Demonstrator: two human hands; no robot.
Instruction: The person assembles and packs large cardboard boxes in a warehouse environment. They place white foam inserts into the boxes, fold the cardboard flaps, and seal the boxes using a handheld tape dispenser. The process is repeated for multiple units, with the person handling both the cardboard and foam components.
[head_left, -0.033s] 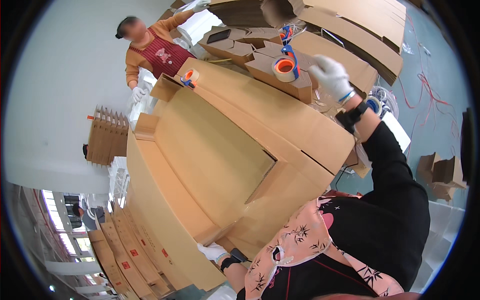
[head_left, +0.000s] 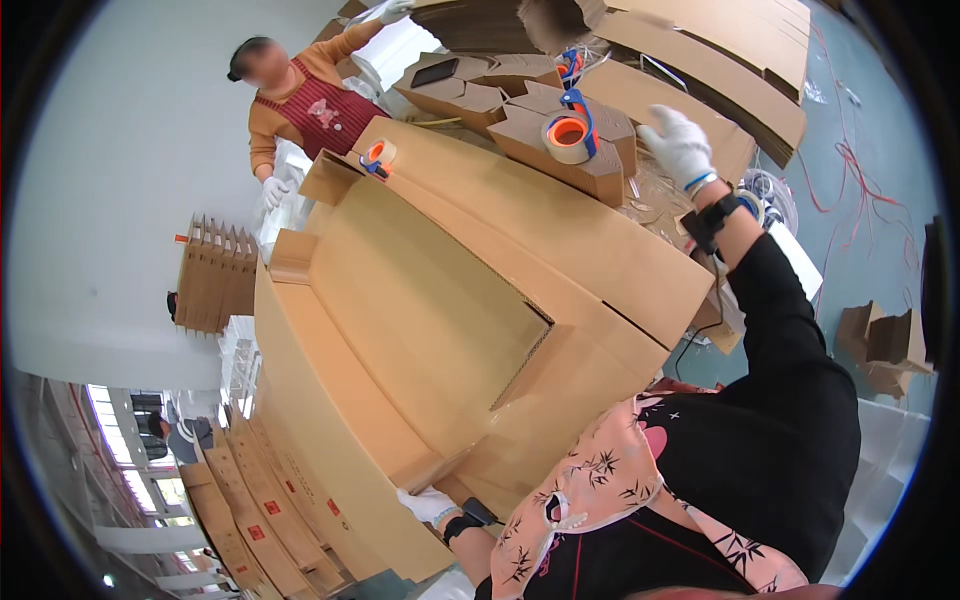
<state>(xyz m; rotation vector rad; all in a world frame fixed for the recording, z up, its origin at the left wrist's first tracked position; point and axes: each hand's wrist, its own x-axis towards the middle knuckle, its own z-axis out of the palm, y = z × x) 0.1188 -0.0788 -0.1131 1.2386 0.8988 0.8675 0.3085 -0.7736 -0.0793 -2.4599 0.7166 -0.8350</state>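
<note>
A large open cardboard carton [head_left: 440, 290] lies before me with its flaps folded outward. My left hand [head_left: 430, 505], in a white glove, rests against the carton's near lower corner, its fingers stretched out along the cardboard. At upper right my right hand [head_left: 680, 148], also gloved, is raised in the air with fingers apart and nothing in it. Just left of it a tape dispenser [head_left: 570, 138] with an orange core and blue handle stands by folded cardboard pieces [head_left: 590, 175]. A second tape dispenser [head_left: 378, 155] sits on the carton's far flap.
Across the carton stands a co-worker [head_left: 310, 110] in a red apron and white gloves. A dark phone [head_left: 436, 72] lies on folded cardboard. Flat cardboard sheets [head_left: 700, 50] are stacked at the far right. More cartons [head_left: 250, 510] stand at lower left; red cords [head_left: 850, 170] trail over the floor.
My right hand has moved slightly right, away from the tape dispenser, and its fingers show more spread. My left hand stays at the carton's corner.
</note>
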